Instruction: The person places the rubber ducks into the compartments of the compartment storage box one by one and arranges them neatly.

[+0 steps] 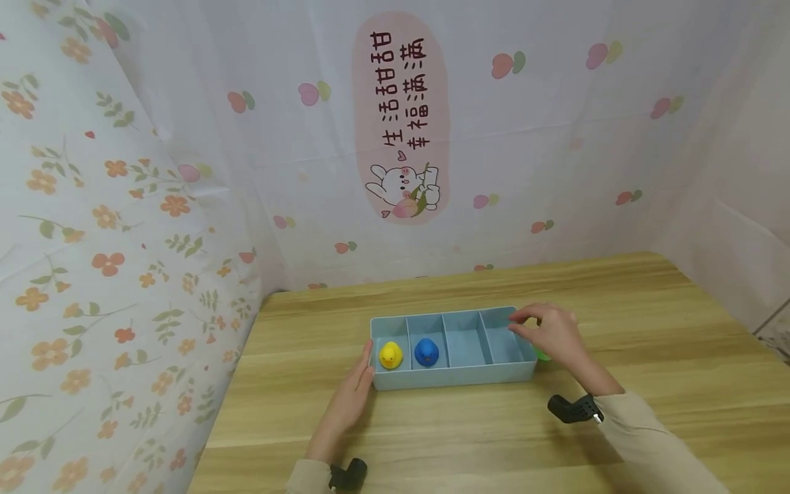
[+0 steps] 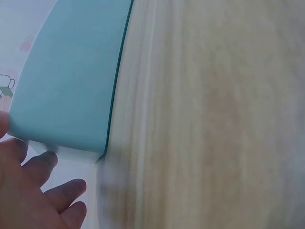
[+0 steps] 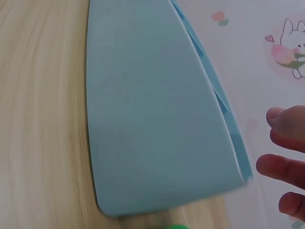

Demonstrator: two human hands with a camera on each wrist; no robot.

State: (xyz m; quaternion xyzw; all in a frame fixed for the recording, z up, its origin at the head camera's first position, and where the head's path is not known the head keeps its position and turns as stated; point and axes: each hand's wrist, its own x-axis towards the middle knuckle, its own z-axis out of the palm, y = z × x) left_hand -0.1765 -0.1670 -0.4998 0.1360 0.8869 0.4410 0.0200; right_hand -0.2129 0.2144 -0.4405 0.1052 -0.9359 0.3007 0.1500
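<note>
A light blue box with several compartments in a row lies on the wooden table. The leftmost compartment holds a yellow toy duck, and the one beside it a blue toy duck. My left hand rests against the box's left end, its fingers fairly straight; the left wrist view shows the fingers at that end. Above the right end hovers my right hand, thumb and fingers apart, holding nothing. Beneath it, a green thing beside the box is mostly hidden.
The wooden table extends around the box. Behind it hangs a pale cloth with printed hearts and a cartoon rabbit, and a flowered cloth hangs at the left. Each wrist wears a black camera mount.
</note>
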